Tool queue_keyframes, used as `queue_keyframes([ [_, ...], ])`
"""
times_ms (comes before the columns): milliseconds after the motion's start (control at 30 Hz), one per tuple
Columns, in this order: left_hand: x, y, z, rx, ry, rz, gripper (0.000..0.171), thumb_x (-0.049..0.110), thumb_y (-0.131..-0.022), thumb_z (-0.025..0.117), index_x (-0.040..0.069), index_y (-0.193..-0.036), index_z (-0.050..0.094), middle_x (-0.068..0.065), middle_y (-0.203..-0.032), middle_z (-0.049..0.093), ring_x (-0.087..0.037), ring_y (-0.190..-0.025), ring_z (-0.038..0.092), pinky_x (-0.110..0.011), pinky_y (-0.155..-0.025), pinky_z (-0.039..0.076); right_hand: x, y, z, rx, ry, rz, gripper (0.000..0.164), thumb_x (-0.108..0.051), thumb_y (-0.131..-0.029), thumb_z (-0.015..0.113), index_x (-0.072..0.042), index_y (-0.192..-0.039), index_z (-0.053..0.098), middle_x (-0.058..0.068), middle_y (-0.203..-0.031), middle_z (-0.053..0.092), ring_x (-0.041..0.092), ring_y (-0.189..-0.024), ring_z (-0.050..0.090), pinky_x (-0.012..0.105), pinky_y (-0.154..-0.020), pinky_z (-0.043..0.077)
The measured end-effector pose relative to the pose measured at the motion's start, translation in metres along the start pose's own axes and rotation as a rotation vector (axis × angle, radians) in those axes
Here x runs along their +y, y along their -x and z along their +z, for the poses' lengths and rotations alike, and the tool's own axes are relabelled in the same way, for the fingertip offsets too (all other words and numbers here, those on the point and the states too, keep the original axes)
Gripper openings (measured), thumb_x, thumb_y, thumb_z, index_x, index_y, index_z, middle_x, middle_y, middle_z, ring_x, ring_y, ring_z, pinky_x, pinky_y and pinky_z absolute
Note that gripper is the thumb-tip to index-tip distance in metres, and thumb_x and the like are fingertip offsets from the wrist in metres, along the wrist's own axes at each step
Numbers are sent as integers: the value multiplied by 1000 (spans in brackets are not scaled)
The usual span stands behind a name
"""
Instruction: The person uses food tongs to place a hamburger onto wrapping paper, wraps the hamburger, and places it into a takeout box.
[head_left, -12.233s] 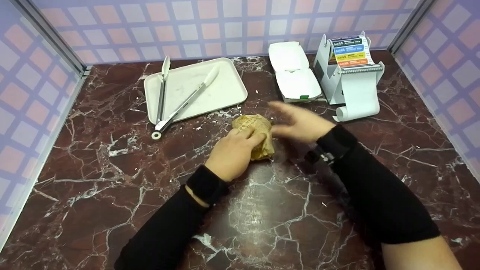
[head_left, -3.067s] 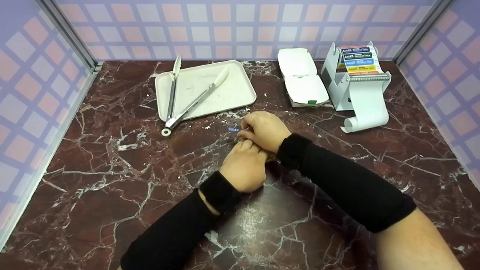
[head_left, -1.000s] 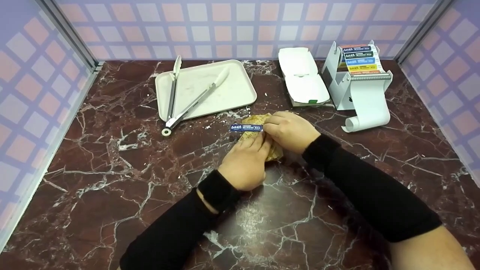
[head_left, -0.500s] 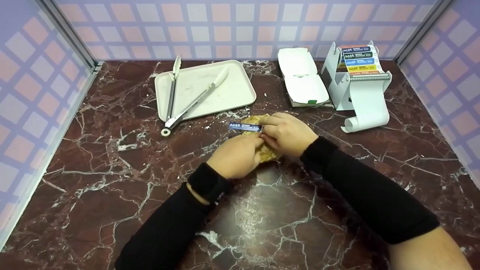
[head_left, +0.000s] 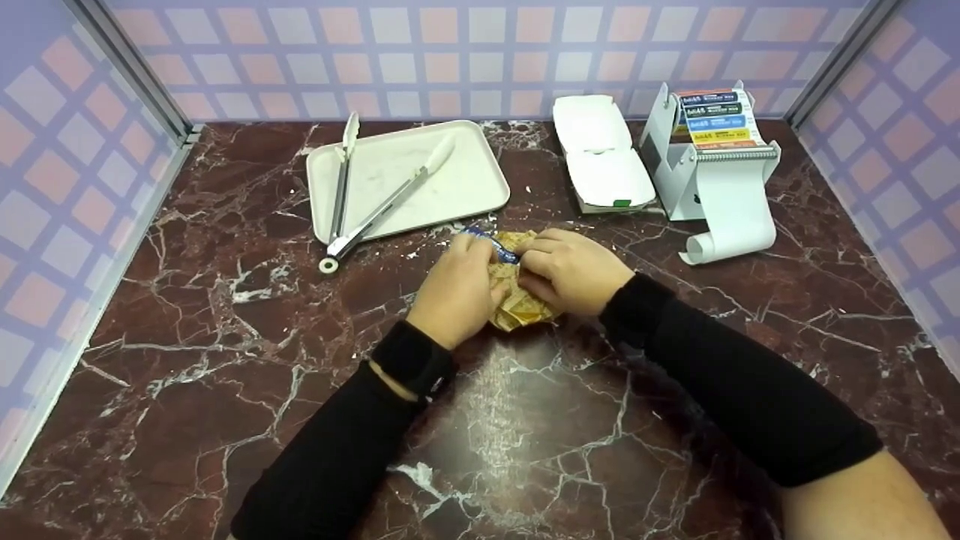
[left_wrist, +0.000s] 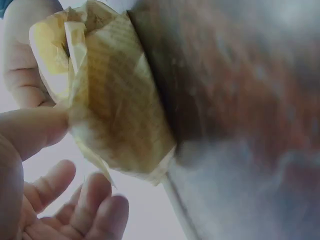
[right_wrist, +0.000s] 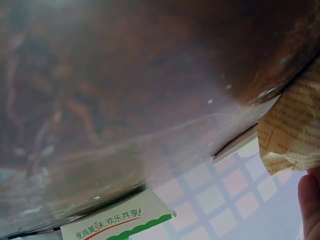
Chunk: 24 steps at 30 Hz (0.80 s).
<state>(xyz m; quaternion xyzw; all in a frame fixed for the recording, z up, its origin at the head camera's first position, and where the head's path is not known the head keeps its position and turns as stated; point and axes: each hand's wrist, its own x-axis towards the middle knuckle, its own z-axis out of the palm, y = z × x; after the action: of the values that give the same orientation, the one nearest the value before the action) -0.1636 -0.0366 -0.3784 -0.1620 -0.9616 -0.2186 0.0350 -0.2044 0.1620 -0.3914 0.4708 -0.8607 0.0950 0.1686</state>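
A wrapped food parcel in printed tan paper [head_left: 517,304] lies on the table between both hands. A blue printed label [head_left: 501,250] crosses its far upper side, its left part tilted and partly covered by fingers. My left hand [head_left: 457,292] is at the parcel's left side. In the left wrist view the thumb [left_wrist: 35,127] touches the paper [left_wrist: 117,95], while the other fingers are spread apart below it. My right hand [head_left: 574,270], fingers curled, holds the label's right end against the parcel. The right wrist view shows a corner of the paper [right_wrist: 292,130] beside a fingertip.
A cream tray [head_left: 465,180] with tongs [head_left: 375,217] lying across it is at the back. An open white box [head_left: 609,176] and a label dispenser [head_left: 667,172] with coloured strips and a hanging paper roll [head_left: 731,214] stand back right. White crumbs dot the table [head_left: 225,420].
The label came into view in the right hand and went across the parcel. In the last second my left hand moved from the parcel's top to its left side, and the label's left part tilted.
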Motion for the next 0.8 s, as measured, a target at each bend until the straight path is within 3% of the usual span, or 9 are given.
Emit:
queue_keyframes([
  [167, 4, 3, 0, 148, -189, 45, 68, 39, -74, 73, 16, -132, 47, -10, -140, 35, -30, -123, 36, -47, -106, 30, -2, -1, 1, -17, 20, -2, 19, -28, -89, 58, -9, -89, 63, 5, -108, 67, 24, -101, 59, 35, -99, 42],
  [300, 6, 5, 0, 165, -263, 55, 69, 41, -76, 70, 18, -136, 45, -10, -151, 21, -34, -135, 22, -53, -110, 17, -3, -2, 1, -17, 33, -4, 20, -28, -89, 58, -9, -88, 63, 6, -106, 67, 24, -100, 60, 35, -99, 42],
  [400, 5, 5, 0, 92, -286, 82, 59, 40, -84, 61, 17, -136, 46, -6, -153, 23, -30, -139, 21, -54, -111, 13, -3, -3, 1, -13, 33, -8, 19, -28, -89, 58, -9, -85, 62, 6, -106, 67, 24, -100, 60, 35, -99, 42],
  [533, 1, 4, 2, -65, -255, 90, 54, 39, -91, 51, 13, -138, 44, -3, -147, 38, -24, -131, 40, -49, -109, 24, -3, -2, 1, -6, 20, -15, 18, -26, -89, 58, -10, -81, 60, 6, -107, 67, 24, -100, 60, 34, -99, 42],
  [700, -2, 1, 4, -200, -111, 44, 59, 39, -94, 46, 8, -142, 34, -10, -149, 33, -31, -126, 47, -45, -105, 37, -2, 0, 1, -39, 5, -3, 22, -32, -89, 59, -10, -84, 59, 6, -111, 65, 23, -104, 59, 34, -102, 40],
  [800, -2, 0, 4, -227, -34, 11, 60, 37, -93, 48, 8, -144, 32, -12, -150, 30, -33, -125, 47, -45, -104, 39, -1, 3, -1, -98, -24, 45, 40, -48, -84, 61, -10, -95, 57, 7, -117, 61, 24, -112, 54, 35, -107, 35],
])
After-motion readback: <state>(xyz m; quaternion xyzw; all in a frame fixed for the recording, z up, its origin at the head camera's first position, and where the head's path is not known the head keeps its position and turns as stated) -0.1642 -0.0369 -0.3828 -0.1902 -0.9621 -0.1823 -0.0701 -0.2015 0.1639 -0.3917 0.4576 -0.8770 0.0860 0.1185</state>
